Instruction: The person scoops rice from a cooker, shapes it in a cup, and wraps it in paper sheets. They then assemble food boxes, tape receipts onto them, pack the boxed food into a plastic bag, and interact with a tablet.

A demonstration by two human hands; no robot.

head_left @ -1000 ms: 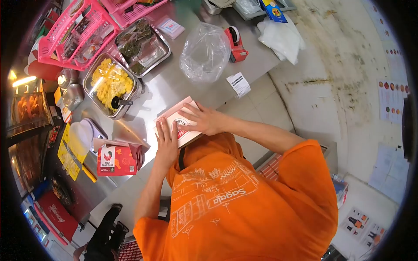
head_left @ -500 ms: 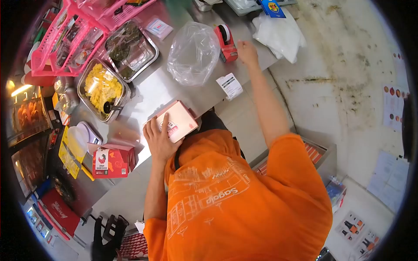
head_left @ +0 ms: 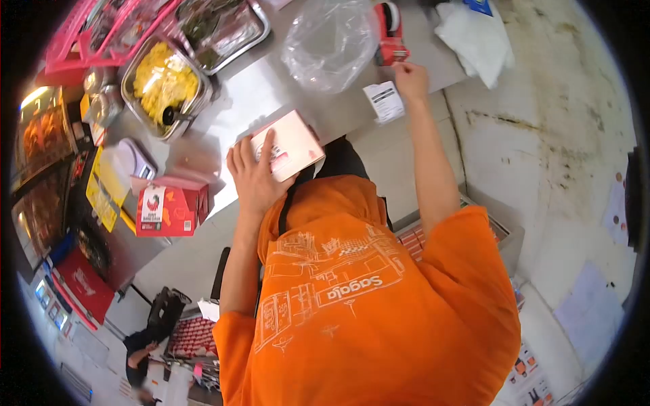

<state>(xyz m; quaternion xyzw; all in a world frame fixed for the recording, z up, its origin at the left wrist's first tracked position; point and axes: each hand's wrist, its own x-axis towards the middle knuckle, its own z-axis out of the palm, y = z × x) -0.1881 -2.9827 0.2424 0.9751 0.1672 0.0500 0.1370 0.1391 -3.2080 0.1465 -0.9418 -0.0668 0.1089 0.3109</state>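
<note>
My left hand (head_left: 254,177) grips the left side of a pale pink box (head_left: 290,145) with red print, one digit lying over its top. The box is at the front edge of the steel table. My right hand (head_left: 412,82) is closed in a pinch at the near end of a red tape dispenser (head_left: 391,37); what its fingertips hold is too small to make out. A printed label (head_left: 384,103) is just left of that hand, at the table edge. Left of the dispenser is a clear plastic bag (head_left: 330,46).
A red carton (head_left: 169,208) stands at the left, near a yellow board (head_left: 106,189). Behind are a tray of yellow food (head_left: 162,76), a metal tray (head_left: 261,30) and a pink basket (head_left: 68,40). White plastic (head_left: 476,40) lies at right. A person (head_left: 137,358) is at lower left.
My right hand left the box and reached right to the tape dispenser, where it is now in a pinch. My left hand stays on the box. The view has shifted.
</note>
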